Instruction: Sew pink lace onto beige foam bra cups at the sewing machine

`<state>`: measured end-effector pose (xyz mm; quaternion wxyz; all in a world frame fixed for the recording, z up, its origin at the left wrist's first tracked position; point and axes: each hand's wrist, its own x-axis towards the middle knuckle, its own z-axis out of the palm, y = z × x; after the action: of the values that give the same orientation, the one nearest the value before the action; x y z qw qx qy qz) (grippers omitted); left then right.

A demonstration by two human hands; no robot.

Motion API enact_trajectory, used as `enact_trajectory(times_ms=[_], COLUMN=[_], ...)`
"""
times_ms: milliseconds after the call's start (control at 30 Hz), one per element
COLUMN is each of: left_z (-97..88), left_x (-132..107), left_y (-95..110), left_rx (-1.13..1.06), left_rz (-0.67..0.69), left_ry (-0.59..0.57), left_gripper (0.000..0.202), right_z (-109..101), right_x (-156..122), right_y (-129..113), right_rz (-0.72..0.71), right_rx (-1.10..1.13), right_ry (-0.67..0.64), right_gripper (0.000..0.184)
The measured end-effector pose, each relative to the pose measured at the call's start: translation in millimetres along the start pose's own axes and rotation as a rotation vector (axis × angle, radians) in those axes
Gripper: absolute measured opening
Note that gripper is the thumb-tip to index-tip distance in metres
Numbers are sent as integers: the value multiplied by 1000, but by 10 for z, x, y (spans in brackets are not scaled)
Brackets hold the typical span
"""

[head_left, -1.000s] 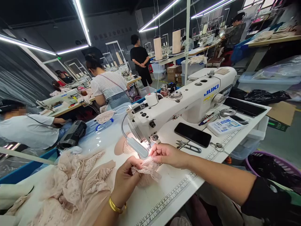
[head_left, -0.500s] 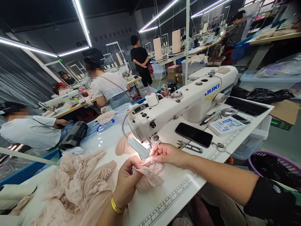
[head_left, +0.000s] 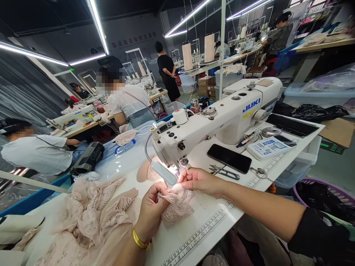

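Pale pink lace fabric (head_left: 177, 207) is pinched between both hands just in front of the needle area of a white sewing machine (head_left: 222, 111). My left hand (head_left: 152, 203), with a gold bangle at its wrist, grips the lace's left side between thumb and fingers. My right hand (head_left: 201, 180) closes on its upper right edge, close beside the presser foot, which is mostly hidden. A grey lamp (head_left: 164, 173) on a bendable neck lights the spot from above. Behind the lamp lies a beige cup piece (head_left: 143, 170) with lace.
A heap of pink lace pieces (head_left: 91, 218) covers the table's left. Right of my hand lie thread snips (head_left: 224, 172), a black phone (head_left: 229, 158), a white box (head_left: 266, 147) and keys (head_left: 260, 172). Co-workers sit at other machines; a person in black (head_left: 166, 70) stands behind.
Both hands still pinch the lace near the needle. My left fingers have shifted slightly over its edge, and the lace is folded a little differently. The standing person has turned somewhat.
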<state>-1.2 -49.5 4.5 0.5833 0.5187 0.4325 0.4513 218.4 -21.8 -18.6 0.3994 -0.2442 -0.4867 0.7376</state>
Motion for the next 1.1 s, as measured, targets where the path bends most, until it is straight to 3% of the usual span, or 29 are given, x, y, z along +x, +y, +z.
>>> enact_trajectory(times_ms=[100,300,433,500,633,733,833,900,933,1033,1100], left_z=[-24,-106,-142,-154,-142,-102,-62,-33,-17,22,20], left_x=[-8,-26,-24,-20,-27,-49,-65,-77,-85,-124,-150], left_y=[35,177,167,143,142,179,205,212,214,229,247], left_rx=[70,82,96,139,233,215,133,63,26,-84,-158], left_rz=[30,56,4,-57,-140,-142,-164,-204,-223,-268,-293], left_ry=[-27,46,56,31,-47,-46,-23,-28,-36,-76,-114], left_gripper=[37,45,35,41,47,49,50,49,48,46,43], right_z=[-11,-155,-494,-714,-1051,-1070,-857,-605,-459,-51,121], right_x=[-6,-121,-159,-122,-38,-103,-277,-393,-433,-432,-339], right_y=[30,-63,-315,-444,-581,-571,-509,-446,-405,-253,-155], right_rz=[-42,-32,-82,-111,-172,-226,-307,-364,-364,-102,-3], right_rx=[-44,-67,-320,-426,-611,-795,-975,-1213,-1219,-917,-585], right_ry=[13,124,375,491,687,775,792,684,553,136,-32], right_gripper=[37,35,39,41,28,17,16,22,26,46,60])
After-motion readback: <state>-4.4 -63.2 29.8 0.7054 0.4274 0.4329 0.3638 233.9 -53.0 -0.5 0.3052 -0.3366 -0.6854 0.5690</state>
